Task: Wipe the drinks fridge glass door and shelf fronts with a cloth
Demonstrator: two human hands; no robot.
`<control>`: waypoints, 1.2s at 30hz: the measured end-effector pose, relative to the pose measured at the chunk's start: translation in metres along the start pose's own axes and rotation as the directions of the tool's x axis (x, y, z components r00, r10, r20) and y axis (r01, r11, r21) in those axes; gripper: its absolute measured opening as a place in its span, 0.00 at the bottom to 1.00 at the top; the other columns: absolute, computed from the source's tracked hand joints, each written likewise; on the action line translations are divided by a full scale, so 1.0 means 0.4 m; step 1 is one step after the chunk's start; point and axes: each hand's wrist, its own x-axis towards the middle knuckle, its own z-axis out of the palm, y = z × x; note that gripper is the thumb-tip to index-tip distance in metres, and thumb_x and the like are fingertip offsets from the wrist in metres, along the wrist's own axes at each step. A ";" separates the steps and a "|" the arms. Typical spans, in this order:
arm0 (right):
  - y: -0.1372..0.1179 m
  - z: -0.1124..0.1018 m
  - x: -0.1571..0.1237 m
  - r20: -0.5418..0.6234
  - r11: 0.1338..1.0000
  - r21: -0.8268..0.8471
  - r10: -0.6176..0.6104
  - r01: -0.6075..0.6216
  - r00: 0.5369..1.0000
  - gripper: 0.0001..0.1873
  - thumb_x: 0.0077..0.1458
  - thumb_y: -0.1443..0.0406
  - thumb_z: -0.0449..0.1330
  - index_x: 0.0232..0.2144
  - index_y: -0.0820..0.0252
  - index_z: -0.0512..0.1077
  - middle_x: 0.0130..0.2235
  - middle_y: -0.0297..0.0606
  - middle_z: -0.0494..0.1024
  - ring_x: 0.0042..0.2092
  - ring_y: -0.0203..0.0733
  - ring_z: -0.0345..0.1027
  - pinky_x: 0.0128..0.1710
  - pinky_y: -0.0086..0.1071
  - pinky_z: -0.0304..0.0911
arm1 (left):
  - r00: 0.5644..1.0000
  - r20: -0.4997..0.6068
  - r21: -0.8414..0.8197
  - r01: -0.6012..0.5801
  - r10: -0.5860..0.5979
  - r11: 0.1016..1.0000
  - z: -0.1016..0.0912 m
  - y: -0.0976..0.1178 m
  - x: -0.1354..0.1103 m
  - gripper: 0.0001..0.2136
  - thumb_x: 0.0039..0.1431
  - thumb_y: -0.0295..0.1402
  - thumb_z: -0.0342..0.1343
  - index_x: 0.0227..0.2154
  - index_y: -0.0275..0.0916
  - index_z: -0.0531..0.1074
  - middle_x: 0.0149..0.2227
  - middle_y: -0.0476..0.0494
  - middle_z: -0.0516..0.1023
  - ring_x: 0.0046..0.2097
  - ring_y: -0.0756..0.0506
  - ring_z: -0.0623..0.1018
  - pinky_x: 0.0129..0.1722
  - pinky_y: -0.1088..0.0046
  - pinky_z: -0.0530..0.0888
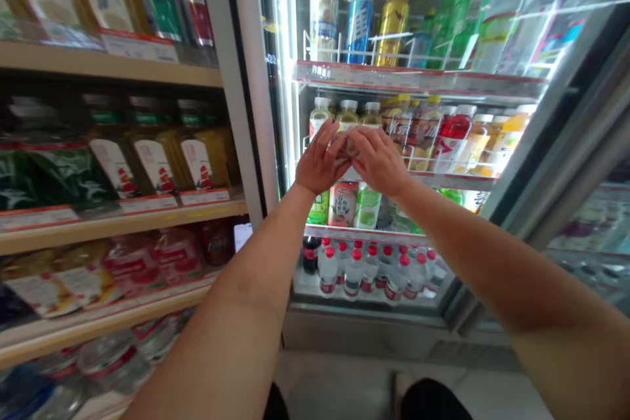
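Largest first: the lit cooler (364,335) faces us, its shelves above, behind and below our left grip (319,161) and right grip (378,157). Well to the left of both grips, wooden-edged shelving (98,230) carries more drinks; we do well to mind the left elbow on that side.

Next down, the middle shelf (462,182), its rail running off to the right of the right grip at about wrist height. We judge this the likeliest snag: wrists carried slightly high and forearms spread should clear it.

Bottles now. Pale-capped bottles (348,115) stand just beyond the fingertips, partly covered by them; contact is unclear. They stand in a close row, so small, straight movements suit better than sideways sweeps. A red drink bottle (455,138) stands to the right of the right grip, apart from it. Directly below the grips, a pink-labelled bottle (343,203) sits under anything that might slip.

The grips themselves: close together, fingers bent inward, neither spread wide nor balled. Smallest, a pale patch (344,152) between them, too blurred to name. We cannot tell whether anything is clasped; if so, even, opposed pressure from both sides serves best.
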 end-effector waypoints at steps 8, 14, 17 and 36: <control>0.191 -0.209 -0.023 -0.291 0.961 -0.167 0.163 -0.218 0.943 0.16 0.63 0.65 0.53 0.49 0.62 0.74 0.46 0.48 0.75 0.54 0.55 0.67 0.56 0.50 0.66 | 0.997 0.070 -0.029 -0.012 0.014 1.000 -0.007 0.008 0.003 0.25 0.74 0.42 0.44 0.68 0.49 0.43 0.68 0.34 0.58 0.73 0.35 0.48 0.67 0.44 0.62; 0.304 -0.224 -0.129 -0.234 0.970 -0.224 0.036 -0.090 0.971 0.22 0.69 0.62 0.47 0.54 0.66 0.74 0.57 0.54 0.73 0.65 0.53 0.62 0.65 0.47 0.61 | 0.999 0.030 0.025 -0.042 0.041 0.999 -0.009 0.012 0.007 0.22 0.74 0.39 0.44 0.66 0.46 0.49 0.66 0.33 0.61 0.74 0.37 0.47 0.66 0.47 0.64; 0.273 -0.142 -0.232 -0.128 0.984 -0.173 -0.050 0.028 0.990 0.27 0.68 0.63 0.48 0.65 0.69 0.62 0.64 0.54 0.66 0.70 0.55 0.53 0.69 0.52 0.57 | 0.999 0.033 0.044 -0.042 0.040 0.998 -0.009 0.012 0.006 0.21 0.73 0.39 0.44 0.65 0.46 0.50 0.67 0.35 0.60 0.74 0.37 0.48 0.66 0.46 0.65; 0.208 -0.060 -0.110 -0.303 0.958 -0.146 0.194 -0.246 0.933 0.26 0.72 0.58 0.47 0.68 0.54 0.58 0.70 0.43 0.60 0.73 0.49 0.45 0.69 0.55 0.51 | 0.980 0.182 0.134 0.062 -0.086 0.989 -0.013 0.026 0.014 0.28 0.68 0.37 0.47 0.70 0.43 0.54 0.71 0.42 0.56 0.74 0.38 0.40 0.72 0.47 0.33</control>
